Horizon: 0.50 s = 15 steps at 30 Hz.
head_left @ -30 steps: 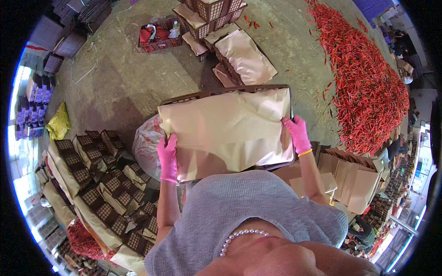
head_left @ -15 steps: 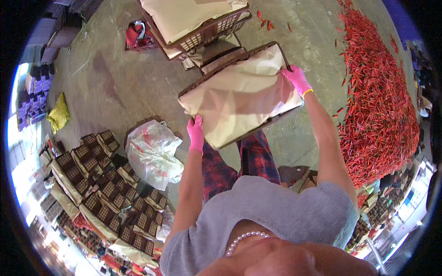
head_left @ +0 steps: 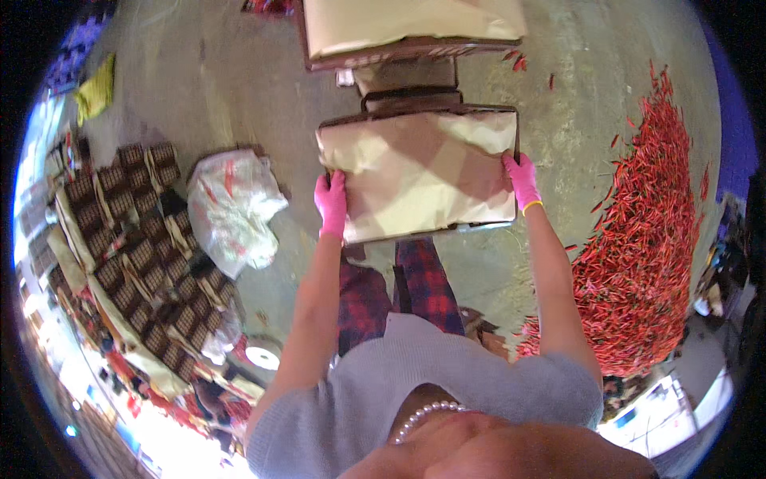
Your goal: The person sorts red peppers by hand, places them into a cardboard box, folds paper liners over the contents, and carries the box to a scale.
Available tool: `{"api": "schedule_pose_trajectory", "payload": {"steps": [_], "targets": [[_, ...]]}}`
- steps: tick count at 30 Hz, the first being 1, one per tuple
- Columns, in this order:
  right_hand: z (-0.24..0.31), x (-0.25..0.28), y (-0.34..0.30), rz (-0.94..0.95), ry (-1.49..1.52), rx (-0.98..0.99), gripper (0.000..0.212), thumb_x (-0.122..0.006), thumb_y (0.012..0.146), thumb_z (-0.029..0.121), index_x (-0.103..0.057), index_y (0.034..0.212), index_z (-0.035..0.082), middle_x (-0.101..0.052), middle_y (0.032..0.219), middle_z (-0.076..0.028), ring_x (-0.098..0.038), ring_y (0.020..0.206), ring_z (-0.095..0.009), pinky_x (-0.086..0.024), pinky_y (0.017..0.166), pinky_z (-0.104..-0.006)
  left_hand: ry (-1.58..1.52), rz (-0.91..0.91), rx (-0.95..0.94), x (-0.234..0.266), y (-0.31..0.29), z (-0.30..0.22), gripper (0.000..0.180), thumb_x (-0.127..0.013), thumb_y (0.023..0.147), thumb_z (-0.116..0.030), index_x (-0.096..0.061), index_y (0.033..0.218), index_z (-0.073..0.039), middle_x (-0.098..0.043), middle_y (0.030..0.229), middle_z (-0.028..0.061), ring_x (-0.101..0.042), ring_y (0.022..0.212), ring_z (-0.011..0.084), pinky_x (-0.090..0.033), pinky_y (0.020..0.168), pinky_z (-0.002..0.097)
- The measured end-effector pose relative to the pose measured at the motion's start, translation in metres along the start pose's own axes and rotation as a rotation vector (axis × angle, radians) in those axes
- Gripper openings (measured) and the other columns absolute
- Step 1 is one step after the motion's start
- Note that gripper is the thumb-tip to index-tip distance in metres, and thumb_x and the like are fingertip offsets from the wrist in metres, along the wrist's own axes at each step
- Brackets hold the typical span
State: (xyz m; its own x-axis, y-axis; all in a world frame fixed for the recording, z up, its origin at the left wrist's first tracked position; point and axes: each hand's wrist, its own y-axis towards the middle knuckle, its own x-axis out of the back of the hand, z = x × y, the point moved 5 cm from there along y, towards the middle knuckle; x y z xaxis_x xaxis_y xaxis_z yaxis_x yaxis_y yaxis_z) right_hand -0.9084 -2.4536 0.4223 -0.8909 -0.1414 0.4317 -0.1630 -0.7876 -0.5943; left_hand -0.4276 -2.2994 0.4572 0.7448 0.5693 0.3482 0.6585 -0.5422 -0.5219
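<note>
The paper-lined crate [head_left: 419, 172] has swung nearer the stacked crate [head_left: 411, 32], both hands [head_left: 331, 203] [head_left: 523, 180] gripping its sides; lowering it squarely seems next.

A bare concrete floor [head_left: 199, 72] lies sunlit, with bright glare along the lower left edge.

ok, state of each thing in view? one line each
left hand: gloved, gripping crate's left edge
right hand: gloved, gripping crate's right edge
crate: held off the floor, top covered with brown paper
crate ahead: on the floor, paper-covered
chillies: loose heap on the floor
plastic bag: crumpled on the floor
</note>
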Motion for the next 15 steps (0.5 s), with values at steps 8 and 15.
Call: {"api": "schedule_pose_trajectory", "payload": {"steps": [8, 15], "targets": [[0.035, -0.002, -0.011, 0.126, -0.27, 0.145, 0.045, -0.06, 0.093, 0.037, -0.062, 0.113, -0.004, -0.067, 0.105, -0.015, -0.059, 0.094, -0.022, -0.047, 0.083, -0.0405, 0.152, 0.133, 0.125, 0.017, 0.022, 0.028, 0.043, -0.071, 0.084, -0.036, -0.065, 0.111, -0.004, -0.069, 0.106, 0.0196, -0.066, 0.099, 0.0316, -0.051, 0.087, 0.0403], [-0.033, 0.103, -0.084, 0.229, 0.103, -0.551, 0.07, -0.05, 0.094, 0.05, -0.024, 0.152, 0.02, -0.012, 0.16, -0.003, -0.015, 0.145, -0.02, -0.016, 0.113, -0.0522, -0.257, 0.009, 0.293, 0.24, -0.107, 0.143, 0.076, -0.071, 0.084, -0.039, -0.043, 0.142, 0.0, -0.055, 0.135, 0.0204, -0.059, 0.116, 0.0281, -0.05, 0.096, 0.0374]]}}
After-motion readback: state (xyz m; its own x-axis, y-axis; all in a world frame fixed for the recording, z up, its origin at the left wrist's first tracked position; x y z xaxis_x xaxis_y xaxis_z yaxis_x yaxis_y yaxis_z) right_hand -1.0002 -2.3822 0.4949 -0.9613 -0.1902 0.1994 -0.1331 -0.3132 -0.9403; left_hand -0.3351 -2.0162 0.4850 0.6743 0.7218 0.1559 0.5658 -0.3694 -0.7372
